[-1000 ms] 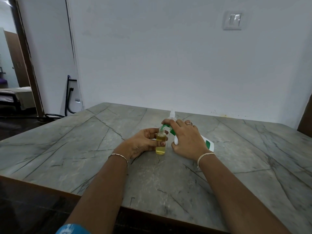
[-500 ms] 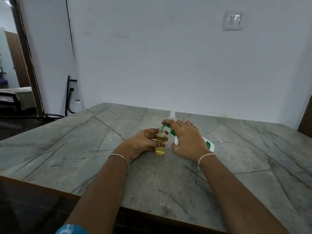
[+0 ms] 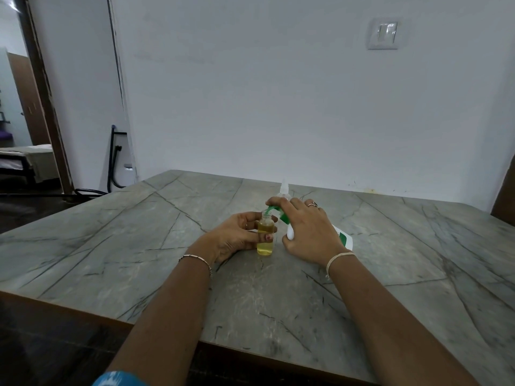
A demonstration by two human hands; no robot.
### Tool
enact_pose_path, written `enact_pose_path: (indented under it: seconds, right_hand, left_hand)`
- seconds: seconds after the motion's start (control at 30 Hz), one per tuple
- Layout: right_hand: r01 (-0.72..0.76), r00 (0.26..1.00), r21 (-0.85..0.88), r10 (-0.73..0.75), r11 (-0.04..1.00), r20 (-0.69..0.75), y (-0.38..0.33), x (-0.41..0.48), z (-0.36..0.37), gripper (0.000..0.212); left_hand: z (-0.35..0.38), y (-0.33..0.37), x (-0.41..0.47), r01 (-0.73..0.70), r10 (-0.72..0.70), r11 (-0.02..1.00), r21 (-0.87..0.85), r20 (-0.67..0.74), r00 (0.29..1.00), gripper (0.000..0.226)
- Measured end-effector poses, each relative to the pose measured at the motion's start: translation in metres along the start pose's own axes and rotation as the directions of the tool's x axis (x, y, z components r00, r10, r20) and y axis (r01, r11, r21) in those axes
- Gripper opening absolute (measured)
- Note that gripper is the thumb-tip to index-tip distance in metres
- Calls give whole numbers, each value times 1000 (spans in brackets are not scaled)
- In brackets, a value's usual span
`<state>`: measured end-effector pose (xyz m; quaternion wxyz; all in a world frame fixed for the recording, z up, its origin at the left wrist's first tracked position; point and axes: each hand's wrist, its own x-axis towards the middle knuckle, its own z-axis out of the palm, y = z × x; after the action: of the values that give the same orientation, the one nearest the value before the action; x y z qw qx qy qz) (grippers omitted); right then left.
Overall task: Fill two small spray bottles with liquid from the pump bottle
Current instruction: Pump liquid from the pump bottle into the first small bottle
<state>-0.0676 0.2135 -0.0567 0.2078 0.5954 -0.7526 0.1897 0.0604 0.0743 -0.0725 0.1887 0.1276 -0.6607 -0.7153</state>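
Observation:
A small clear spray bottle (image 3: 265, 240) stands upright on the table without its cap, nearly full of yellow liquid. My left hand (image 3: 237, 235) wraps its fingers around it. The white pump bottle (image 3: 344, 237) with green markings lies tilted, and its green nozzle (image 3: 271, 210) points down into the small bottle's mouth. My right hand (image 3: 309, 229) grips the pump bottle, fingers over the pump head. A second small clear spray bottle (image 3: 284, 188) stands just behind my right hand, mostly hidden.
The grey marble-pattern table (image 3: 139, 246) ends in a brown front edge close to me. A white wall with a switch plate (image 3: 386, 33) runs behind it. A doorway and a dark metal frame (image 3: 114, 160) are at the left.

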Motion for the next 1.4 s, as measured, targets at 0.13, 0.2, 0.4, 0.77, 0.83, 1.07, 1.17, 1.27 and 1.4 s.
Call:
enact_pose_path:
  seconds: [0.13,0.2,0.4,0.77,0.83,1.07,1.17,1.27,1.4]
  right_hand:
    - [-6,1000,33,6,999,4,-1,3,2,65]
    - [-5,1000,41,6,999,-7,-1,4,3,64]
    - [4,1000,24,-4,1000,-4,0,2,2,69]
    - [0,1000,24,1,1000,-7,1,2,3,66]
    - [1,1000,23,-1,1000,-11,1,3,3,64]
    - [14,1000,5,-14,1000,-12,2,1,2,69]
    - [12,1000,10,-12,1000,-15,3,1,3,70]
    - [10,1000,21,-9,1000,-24,1,2,3,67]
    - [7,999,20,-7,1000,-36,-1,3,3,63]
  left_hand:
    - [0,0,0,-2,2,1000,-7,0,1000,57]
    - [0,0,0,-2,2,1000,-14,-3,1000,56]
    - [0,0,0,2,-2,1000,-3,1,1000,53]
    - [1,1,-1,0,0,1000,-7,5,1000,50]
    - [2,1,-2,-2,2,1000,-8,10,1000,46]
    - [1,1,-2,1,-1,1000,0,4,1000,48]
    - [1,1,-2,-1,1,1000,-4,2,1000,49]
    - [2,1,-2,-5,5,1000,0,4,1000,47]
    - [3,1,-3,-7,7,1000,13,4,1000,46]
